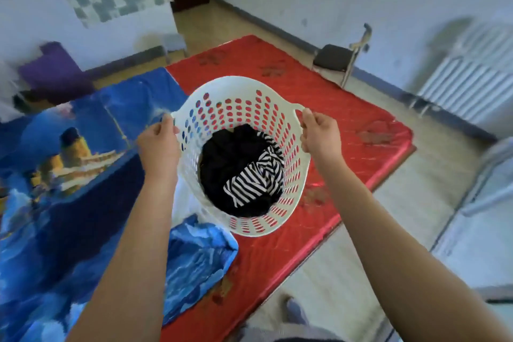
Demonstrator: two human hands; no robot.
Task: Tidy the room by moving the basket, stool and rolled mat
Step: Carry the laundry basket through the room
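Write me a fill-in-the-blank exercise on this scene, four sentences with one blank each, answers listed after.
1. The left hand and the right hand hold the white basket by its two ____.
2. On top of the black clothing in the basket lies a garment with black and white ____.
3. The mattress below the basket is ____ in colour.
4. The blue blanket shows a picture of a ____.

Missing words: handles; stripes; red; ship

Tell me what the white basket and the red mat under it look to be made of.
Basket: apparently moulded plastic, white, smooth, its wall perforated with rows of holes. Red mat: glossy, with light sheen and faint printed patterns; probably a coated or satin-like covering, exact material unclear.
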